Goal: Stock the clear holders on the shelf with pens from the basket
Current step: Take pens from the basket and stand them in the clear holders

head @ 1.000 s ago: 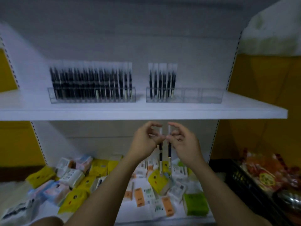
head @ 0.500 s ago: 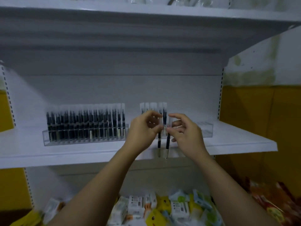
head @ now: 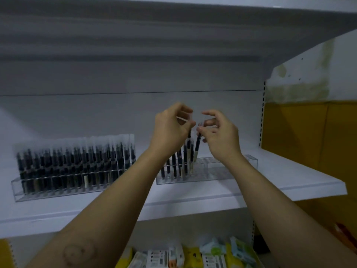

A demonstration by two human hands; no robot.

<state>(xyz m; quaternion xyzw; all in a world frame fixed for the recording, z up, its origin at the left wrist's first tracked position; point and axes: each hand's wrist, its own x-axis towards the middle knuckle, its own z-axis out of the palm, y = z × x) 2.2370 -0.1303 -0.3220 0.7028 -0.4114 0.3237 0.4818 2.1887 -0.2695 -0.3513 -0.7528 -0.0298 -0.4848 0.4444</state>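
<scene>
Two clear holders stand on the white shelf (head: pixel 289 182). The left holder (head: pixel 17 190) is packed with dark pens in clear sleeves. The right holder (head: pixel 231 171) has several pens at its left end and open slots to the right. My left hand (head: pixel 170 130) pinches the top of one sleeved pen (head: pixel 189 146) over that holder. My right hand (head: pixel 220 136) pinches a second pen (head: pixel 197 149), tilted, its lower end at the holder's slots. The basket is out of view.
An upper shelf (head: pixel 173 35) hangs overhead. Below the pen shelf lie several yellow and white packets (head: pixel 189 256). A yellow wall (head: pixel 309 142) stands to the right of the shelving.
Both hands rose from below the shelf edge to above the right holder, carrying one pen each. The view tilted upward, so the lower shelf dropped to the bottom edge.
</scene>
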